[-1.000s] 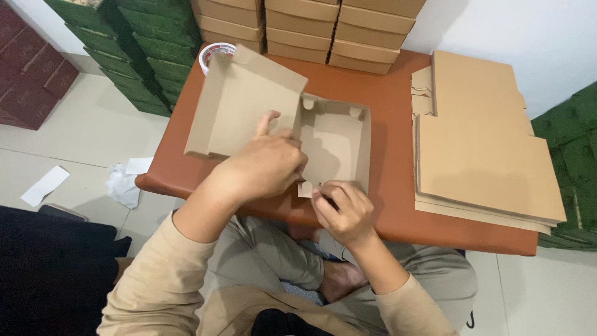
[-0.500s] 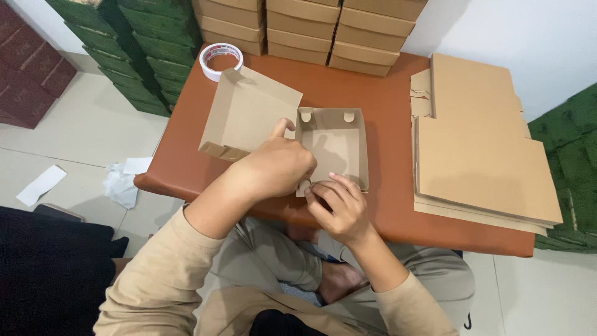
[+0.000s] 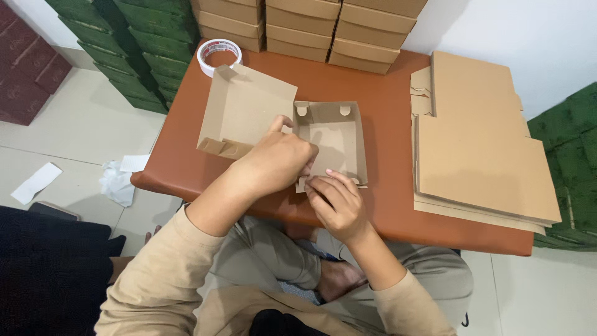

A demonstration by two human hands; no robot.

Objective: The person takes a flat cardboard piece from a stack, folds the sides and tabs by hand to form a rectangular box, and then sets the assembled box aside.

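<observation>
A half-folded box [image 3: 323,140] lay open on the near middle of the table [image 3: 385,112], its lid [image 3: 249,112] tilted up to the left so the tray stayed reachable. The left hand [image 3: 280,163] curled over the tray's near-left wall, fingers closed on the cardboard, seemingly to hold that wall upright. The right hand [image 3: 336,199] pinched the near flap at the tray's front corner, thumb and fingertips pressed together on it, apparently to tuck it in. One stack of flat blanks [image 3: 485,149] waited on the right, within reach; their number could not be told. One tape roll [image 3: 217,55] sat at the far left corner. Folded boxes [image 3: 311,22] were piled along the far edge in about four columns.
</observation>
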